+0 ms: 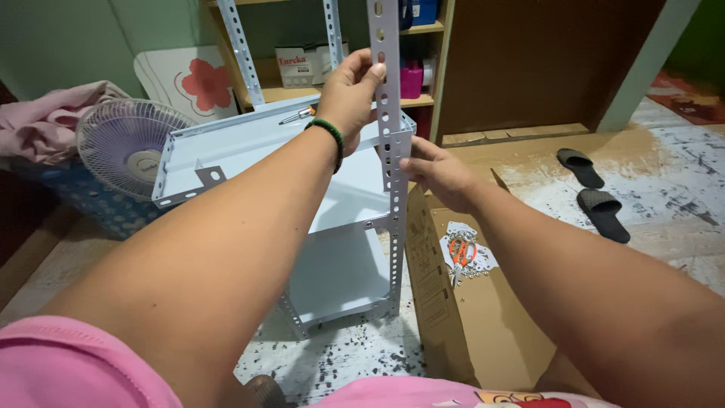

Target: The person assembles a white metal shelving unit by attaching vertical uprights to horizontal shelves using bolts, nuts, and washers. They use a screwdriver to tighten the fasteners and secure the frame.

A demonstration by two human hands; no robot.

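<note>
- My left hand (349, 91) was wrapped around the perforated upright post (387, 91) of the pale blue metal rack (249, 143), thumb pressed on the post's front face, fingers curled behind it.
- My right hand (438, 172) sat at about 5 o'clock from the left one, its fingers pressed together against the post's outer side right at the corner where the top shelf (226, 140) met it.
- The post stood upright between my two hands, touching both.
- A screwdriver (296, 115) lay on the top shelf, at about 9 o'clock from my left hand, near it but apart.
- At 6 o'clock from my right hand, orange-handled pliers (461, 253) lay among small loose hardware on flattened cardboard (491, 325) on the floor.
- A fan (124, 147) stood at 9 o'clock of the rack, and a pair of dark slippers (593, 193) lay at 3 o'clock, well apart.
</note>
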